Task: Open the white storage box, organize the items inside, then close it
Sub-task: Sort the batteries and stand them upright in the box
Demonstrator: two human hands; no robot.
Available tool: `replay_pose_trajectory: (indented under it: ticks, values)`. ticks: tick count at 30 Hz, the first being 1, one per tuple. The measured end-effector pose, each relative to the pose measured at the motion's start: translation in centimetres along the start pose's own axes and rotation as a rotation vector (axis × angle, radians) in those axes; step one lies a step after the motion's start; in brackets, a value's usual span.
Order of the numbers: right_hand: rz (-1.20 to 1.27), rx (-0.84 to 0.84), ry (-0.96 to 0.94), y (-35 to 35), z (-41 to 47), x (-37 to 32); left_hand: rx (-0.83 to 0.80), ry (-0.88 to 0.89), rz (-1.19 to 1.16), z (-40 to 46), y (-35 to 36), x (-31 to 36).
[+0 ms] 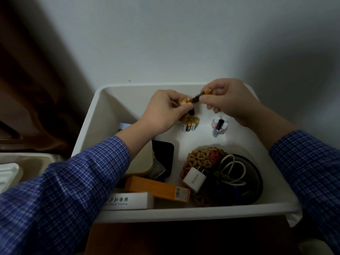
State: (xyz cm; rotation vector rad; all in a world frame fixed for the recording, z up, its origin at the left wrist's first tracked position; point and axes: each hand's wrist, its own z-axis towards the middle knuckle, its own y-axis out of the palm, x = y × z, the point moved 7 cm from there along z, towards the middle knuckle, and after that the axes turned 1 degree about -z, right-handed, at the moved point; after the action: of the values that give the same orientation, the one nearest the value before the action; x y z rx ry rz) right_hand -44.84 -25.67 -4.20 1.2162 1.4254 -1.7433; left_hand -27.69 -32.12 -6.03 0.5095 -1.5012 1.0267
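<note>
Inside the open white storage box (95, 115), above its far end, both hands work on loose batteries. Left hand (163, 111) pinched around a small bunch of yellow-capped batteries (185, 101), likely gathering them into one set. Right hand (230, 100) grips a single battery (201, 94) by thumb and forefinger, its dark end angled toward the bunch, apparently to add it.

Below the left hand, on the box floor: upright battery cluster (190, 125), probably the sorted group. Right of the cluster, nail polish bottles (219, 126) stand together, well apart from the near clutter.

Near end of the box, left to right: white carton (132, 200), orange carton (158, 188), beige case (143, 159) over a black pouch (165, 151), white charger plug (194, 179) on a woven trivet (202, 157), black mesh basket (244, 181) holding a white cable (233, 170). Left forearm crosses above the beige case, hiding things beneath. Lid not identifiable; sorting midway, closing not yet begun.
</note>
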Motion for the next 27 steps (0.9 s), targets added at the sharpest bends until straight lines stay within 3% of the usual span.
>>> replay_pose_trajectory:
  ticks: [5,9,15,20,27]
  values:
    - [-0.438,-0.279,0.252,2.8,-0.7,3.2,-0.113,-0.045,0.432,-1.0,1.7,-2.2]
    - [-0.624,-0.331,0.334,4.6,-0.9,4.7,-0.166,-0.136,0.549,-1.3,2.8,-3.8]
    - [-0.686,-0.225,0.459,5.9,-0.7,7.1,-0.173,-0.198,0.581,-0.7,3.8,-4.5]
    - [-0.44,-0.162,0.522,7.2,0.1,8.9,-0.161,-0.198,0.626,-0.8,4.2,-5.2]
    - [-0.429,-0.178,0.527,7.7,0.5,9.7,-0.167,-0.231,0.628,-1.0,4.8,-6.0]
